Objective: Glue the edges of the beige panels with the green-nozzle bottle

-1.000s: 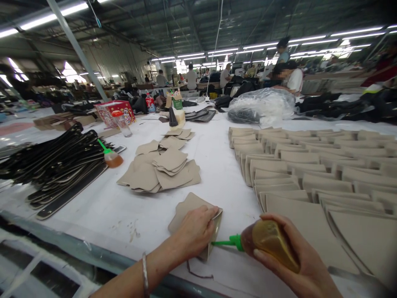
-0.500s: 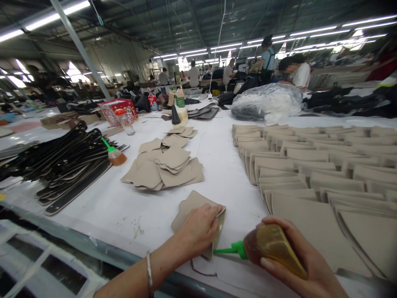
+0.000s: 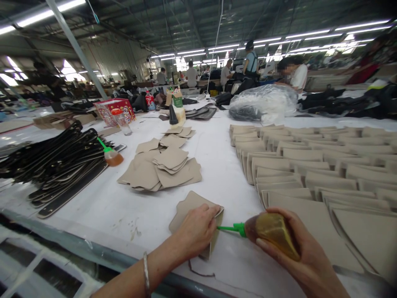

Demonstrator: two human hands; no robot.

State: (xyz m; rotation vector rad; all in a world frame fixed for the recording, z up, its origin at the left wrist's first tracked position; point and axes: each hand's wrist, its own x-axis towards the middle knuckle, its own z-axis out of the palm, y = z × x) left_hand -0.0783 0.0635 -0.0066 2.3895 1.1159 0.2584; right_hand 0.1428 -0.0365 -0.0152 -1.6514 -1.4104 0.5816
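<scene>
The panel (image 3: 183, 210) lies on the table (image 3: 149, 209) under the left hand (image 3: 198, 227), which is the nearer of the two and is laid across it. The panel is gripped near its right edge by the curled fingers; the thumb is hidden. Along that edge, a narrow glossy face is left exposed, running from the far corner toward the near one.

To the right of the panel, the bottle (image 3: 268, 235) is gripped by the right hand (image 3: 305, 250), its body wrapped between fingers and thumb. The bottle is held nearly on its side, with its long axis set roughly crosswise to the panel's right edge. The green nozzle (image 3: 231, 228) is pointed left, its tip brought to that edge, just beside the left hand's fingers. Whether the tip is touching the glossy face or is just clear of it cannot be told.

Beyond the panel, a loose pile (image 3: 167, 167) of similar pieces is spread; to its right, past the bottle, rows (image 3: 297, 207) of larger beige pieces are set overlapping.
</scene>
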